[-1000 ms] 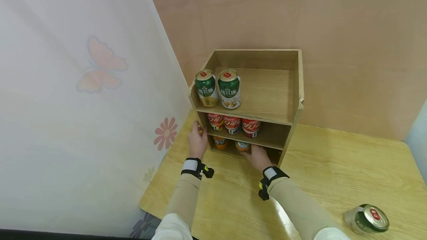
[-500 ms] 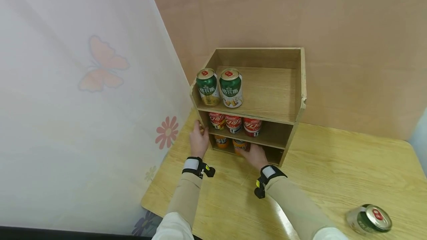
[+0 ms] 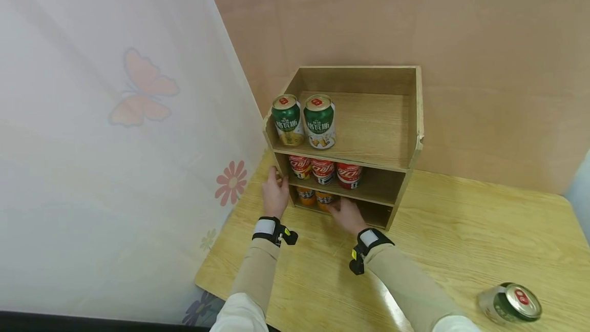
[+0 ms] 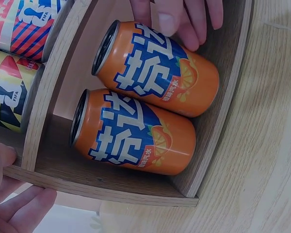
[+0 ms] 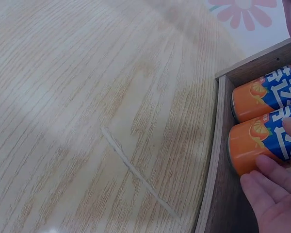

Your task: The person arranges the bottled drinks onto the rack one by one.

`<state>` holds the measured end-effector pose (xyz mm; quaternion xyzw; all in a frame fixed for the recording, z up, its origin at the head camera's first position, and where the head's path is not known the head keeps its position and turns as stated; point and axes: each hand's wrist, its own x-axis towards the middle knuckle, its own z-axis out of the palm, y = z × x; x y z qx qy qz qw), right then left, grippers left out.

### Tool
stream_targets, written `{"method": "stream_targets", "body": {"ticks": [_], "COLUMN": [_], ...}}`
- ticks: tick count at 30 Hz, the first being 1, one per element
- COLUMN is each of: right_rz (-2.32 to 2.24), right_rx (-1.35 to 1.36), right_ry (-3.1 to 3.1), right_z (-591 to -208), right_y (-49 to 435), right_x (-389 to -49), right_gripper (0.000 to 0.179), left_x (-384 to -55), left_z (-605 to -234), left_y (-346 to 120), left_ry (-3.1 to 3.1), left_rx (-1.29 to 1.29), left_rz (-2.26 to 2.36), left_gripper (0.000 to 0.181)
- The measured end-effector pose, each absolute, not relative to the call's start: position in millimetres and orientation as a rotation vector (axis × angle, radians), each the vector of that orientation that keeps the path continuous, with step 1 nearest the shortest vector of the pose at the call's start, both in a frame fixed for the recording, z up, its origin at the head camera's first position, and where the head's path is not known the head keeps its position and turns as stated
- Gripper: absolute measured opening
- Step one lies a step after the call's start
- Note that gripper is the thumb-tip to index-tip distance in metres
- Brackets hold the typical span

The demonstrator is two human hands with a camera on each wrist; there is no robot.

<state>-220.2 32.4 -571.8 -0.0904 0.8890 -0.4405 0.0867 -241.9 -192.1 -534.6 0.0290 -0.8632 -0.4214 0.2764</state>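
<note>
A three-level wooden shelf (image 3: pixel 372 132) stands on the table. My left hand (image 3: pixel 275 196) grips its left side panel, thumb on the inner side and fingers outside in the left wrist view. On the bottom level, my right hand (image 3: pixel 349 216) holds an orange soda can (image 4: pixel 157 73), thumb on its label and fingers along its right side. The can stands upright, right beside a second orange can (image 4: pixel 136 136) near the left wall. In the right wrist view, fingers (image 5: pixel 264 189) press at the held can's side.
Red cola cans (image 3: pixel 322 171) fill the left part of the middle level. Two green-and-white cans (image 3: pixel 319 122) stand on the top level at left. Another green-topped can (image 3: pixel 509 303) is on the table (image 3: pixel 484 234) at front right. A white wall panel (image 3: pixel 138 193) rises at left.
My right hand has slid the orange can leftward along the bottom level, up beside the other orange can. My left hand keeps its grip on the side panel.
</note>
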Motion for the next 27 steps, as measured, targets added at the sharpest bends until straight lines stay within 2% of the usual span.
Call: {"method": "stream_targets", "body": {"ticks": [3, 9, 12, 15, 22, 27], "right_rz": [-1.28, -1.273, -1.25, -1.202, -1.241, -1.293], "right_rx": [-0.271, -0.289, -0.307, -0.337, -0.532, -0.58], "right_ry": [2.641, 2.602, 2.595, 2.623, 2.719, 2.716], "right_z": [-571, -567, -561, -557, -557, -539], "right_y": [35, 43, 48, 59, 101, 136], "right_x": [-219, -217, -211, -203, -176, -146], "right_gripper": [0.041, 0.082, 0.091, 0.092, 0.07, 0.062], "left_x": [-242, -242, -243, -243, -242, -241], "left_z": [-534, -534, -536, -537, -541, -539], "left_y": [-191, -191, -192, -194, -196, -194], "left_ry": [-2.315, -2.335, -2.35, -2.354, -2.298, -2.284], "left_rx": [0.065, 0.084, 0.101, 0.102, 0.05, 0.037], "left_rz": [-1.156, -1.18, -1.174, -1.177, -1.157, -1.161], "left_gripper": [0.021, 0.021, 0.022, 0.022, 0.022, 0.021]}}
